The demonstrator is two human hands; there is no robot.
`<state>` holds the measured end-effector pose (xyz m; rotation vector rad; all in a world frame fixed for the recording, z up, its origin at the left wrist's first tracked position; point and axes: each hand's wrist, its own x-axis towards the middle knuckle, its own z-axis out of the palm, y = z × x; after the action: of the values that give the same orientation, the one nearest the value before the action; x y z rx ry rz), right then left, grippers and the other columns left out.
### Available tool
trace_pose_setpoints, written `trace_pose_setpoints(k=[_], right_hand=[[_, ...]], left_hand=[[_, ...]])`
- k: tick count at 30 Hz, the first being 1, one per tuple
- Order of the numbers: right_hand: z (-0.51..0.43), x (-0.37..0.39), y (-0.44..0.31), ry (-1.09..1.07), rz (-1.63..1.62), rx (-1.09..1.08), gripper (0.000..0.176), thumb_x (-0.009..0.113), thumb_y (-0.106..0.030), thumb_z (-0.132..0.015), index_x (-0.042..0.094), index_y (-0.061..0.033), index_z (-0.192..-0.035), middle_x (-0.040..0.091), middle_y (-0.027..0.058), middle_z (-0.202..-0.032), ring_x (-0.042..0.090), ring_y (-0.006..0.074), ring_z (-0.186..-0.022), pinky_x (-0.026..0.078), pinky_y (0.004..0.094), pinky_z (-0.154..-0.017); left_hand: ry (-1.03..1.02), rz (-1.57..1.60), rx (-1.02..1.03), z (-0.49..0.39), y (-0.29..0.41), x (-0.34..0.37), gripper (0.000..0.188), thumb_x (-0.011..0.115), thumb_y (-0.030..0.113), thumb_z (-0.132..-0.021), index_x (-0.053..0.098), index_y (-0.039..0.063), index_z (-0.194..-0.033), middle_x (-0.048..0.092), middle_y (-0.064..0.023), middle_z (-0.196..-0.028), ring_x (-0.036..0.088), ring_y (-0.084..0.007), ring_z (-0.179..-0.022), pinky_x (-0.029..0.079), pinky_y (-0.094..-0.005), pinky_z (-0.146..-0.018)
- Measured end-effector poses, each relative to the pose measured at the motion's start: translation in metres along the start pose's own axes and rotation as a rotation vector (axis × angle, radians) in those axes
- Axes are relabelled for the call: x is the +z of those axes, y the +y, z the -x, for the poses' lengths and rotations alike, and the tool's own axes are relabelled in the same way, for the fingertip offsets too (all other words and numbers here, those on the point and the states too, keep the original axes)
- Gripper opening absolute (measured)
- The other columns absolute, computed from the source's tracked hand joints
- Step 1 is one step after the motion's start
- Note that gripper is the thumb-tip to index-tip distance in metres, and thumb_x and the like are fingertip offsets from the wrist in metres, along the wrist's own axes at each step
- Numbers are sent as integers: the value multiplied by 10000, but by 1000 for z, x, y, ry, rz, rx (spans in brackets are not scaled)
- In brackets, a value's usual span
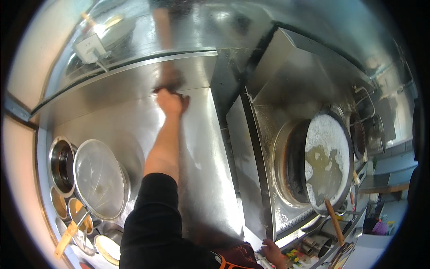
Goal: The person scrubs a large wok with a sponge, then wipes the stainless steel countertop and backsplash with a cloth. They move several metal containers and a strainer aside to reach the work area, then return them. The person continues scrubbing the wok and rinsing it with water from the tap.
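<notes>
My left hand (171,103) reaches far forward, palm down, over a bare-metal counter (205,161). Its fingers are closed on a dark cloth (184,97), pressed where the counter meets its upright back panel (134,87). The cloth is mostly hidden under the hand, and the panel reflects the arm. Low in the picture, my right hand (272,253) is beside the front corner of the metal ledge between counter and stove. Its fingers look slightly bent; whether they touch the edge or hold anything cannot be told.
At left stand a round-lidded container (97,178), a steel pot (62,164), small bowls and a wooden-handled cleaver (69,235). At right, a wok (327,164) of foamy liquid with a wooden handle (334,222) tilts beside a burner ring (280,161). A socket (89,47) is on the wall.
</notes>
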<state>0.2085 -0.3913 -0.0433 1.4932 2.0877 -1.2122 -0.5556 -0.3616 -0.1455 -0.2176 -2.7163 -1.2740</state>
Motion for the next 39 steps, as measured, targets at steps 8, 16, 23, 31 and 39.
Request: trace_pose_setpoints(k=[8,16,23,31,39], right_hand=[[2,-80,-119,72,-46,-300,389,666,-89,-975,629,-53,-1361,704,106,-963,684,182,-888,558,314,-798],[-16,-221,-116,477,-3,-516,375,637,-55,-934,633,-32,-1309,646,157,-1127,686,255,-989,572,345,-869],[-212,-282,-64,550,373,-359,669,624,-457,-955,463,-142,-1522,433,219,-1556,485,408,-1386,376,526,-1150],[-400,-294,-4,320,964,-116,677,538,-508,-984,407,-172,-1557,360,195,-1610,391,411,-1454,334,554,-1173],[-429,-320,58,449,1053,-174,570,525,-399,-998,471,-134,-1500,464,180,-1517,472,376,-1378,387,519,-1129]], left_hand=[[-529,3,907,214,75,69,39,637,82,-784,672,73,-800,624,-150,-922,589,-374,-928,489,-481,-832],[-510,29,612,215,64,-46,266,586,28,-786,694,37,-1029,661,-196,-1058,632,-414,-1014,522,-470,-893],[-160,-402,439,224,-35,-152,369,636,129,-796,687,32,-1149,676,-181,-1100,638,-386,-1058,530,-467,-911],[-183,-649,-46,318,-44,-137,692,629,451,-897,487,83,-1466,325,-218,-1606,184,-426,-1531,114,-683,-1190],[-92,-695,-62,281,-37,-116,775,574,516,-942,393,80,-1556,256,-228,-1655,127,-426,-1556,92,-675,-1207]])
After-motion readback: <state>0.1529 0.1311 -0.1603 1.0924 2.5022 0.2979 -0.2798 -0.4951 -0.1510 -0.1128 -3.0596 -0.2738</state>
